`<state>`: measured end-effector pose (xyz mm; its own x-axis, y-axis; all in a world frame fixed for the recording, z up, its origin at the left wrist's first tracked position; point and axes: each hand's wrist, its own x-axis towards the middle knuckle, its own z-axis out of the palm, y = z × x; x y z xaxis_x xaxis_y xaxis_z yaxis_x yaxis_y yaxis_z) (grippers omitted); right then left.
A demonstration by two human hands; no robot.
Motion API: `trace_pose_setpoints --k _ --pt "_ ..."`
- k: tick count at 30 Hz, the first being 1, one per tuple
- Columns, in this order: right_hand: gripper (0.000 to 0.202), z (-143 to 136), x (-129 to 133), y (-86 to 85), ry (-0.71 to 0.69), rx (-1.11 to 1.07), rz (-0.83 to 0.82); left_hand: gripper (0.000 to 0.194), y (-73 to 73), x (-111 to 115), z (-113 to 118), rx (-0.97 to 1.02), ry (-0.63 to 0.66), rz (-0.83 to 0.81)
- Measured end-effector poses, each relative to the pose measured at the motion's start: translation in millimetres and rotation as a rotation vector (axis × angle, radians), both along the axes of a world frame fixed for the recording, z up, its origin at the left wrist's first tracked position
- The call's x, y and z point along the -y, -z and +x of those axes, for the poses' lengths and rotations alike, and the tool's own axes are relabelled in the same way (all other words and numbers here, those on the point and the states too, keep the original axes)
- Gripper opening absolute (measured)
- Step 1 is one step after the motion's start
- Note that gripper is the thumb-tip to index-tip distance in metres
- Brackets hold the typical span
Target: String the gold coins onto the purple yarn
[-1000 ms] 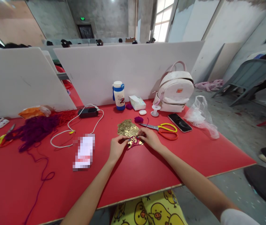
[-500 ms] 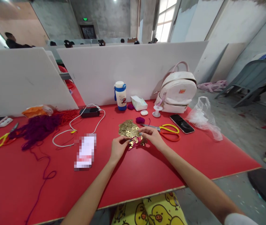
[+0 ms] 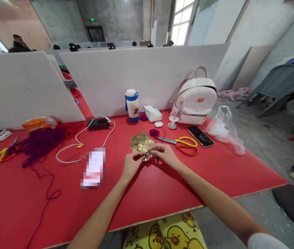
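Observation:
Close together over the red table (image 3: 147, 197), both of my hands are in a pinch. My left hand (image 3: 131, 164) grips purple yarn (image 3: 150, 160), part of which hangs in a loop between the hands. In the fingertips of my right hand (image 3: 165, 155) is a brass-coloured coin (image 3: 149, 154), held against the left fingertips. Whether the yarn passes through the coin is too small to tell. Just beyond the hands lies a heap of similar coins with holes (image 3: 140, 141). A few more coins shine beneath the fingers, partly hidden.
Scissors (image 3: 185, 142) and a phone (image 3: 201, 136) lie to the right. Behind stand a bottle (image 3: 132, 105), tissue pack (image 3: 152, 113), white spool (image 3: 173, 122) and backpack (image 3: 196, 100). Leftward are a cabled power bank (image 3: 98, 124), purple yarn tangle (image 3: 42, 141) and second scissors (image 3: 0, 156).
My right hand has moved left, bringing a coin against my left fingertips. The yarn loop between the hands shows less now. The view has shifted slightly.

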<state>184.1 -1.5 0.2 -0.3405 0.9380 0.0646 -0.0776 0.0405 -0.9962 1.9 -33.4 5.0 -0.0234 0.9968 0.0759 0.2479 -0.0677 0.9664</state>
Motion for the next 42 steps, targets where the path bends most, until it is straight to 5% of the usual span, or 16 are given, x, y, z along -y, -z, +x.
trace_pose_setpoints --k 22,42 --pt "0.019 -1.1 2.2 -5.0 -0.041 -0.086 0.021 0.012 -4.4 3.3 3.0 -0.008 0.018 -0.024" --pt "0.021 0.3 -0.7 8.3 -0.055 -0.007 0.048 0.014 -0.3 -0.3 2.2 0.106 0.025 -0.031"
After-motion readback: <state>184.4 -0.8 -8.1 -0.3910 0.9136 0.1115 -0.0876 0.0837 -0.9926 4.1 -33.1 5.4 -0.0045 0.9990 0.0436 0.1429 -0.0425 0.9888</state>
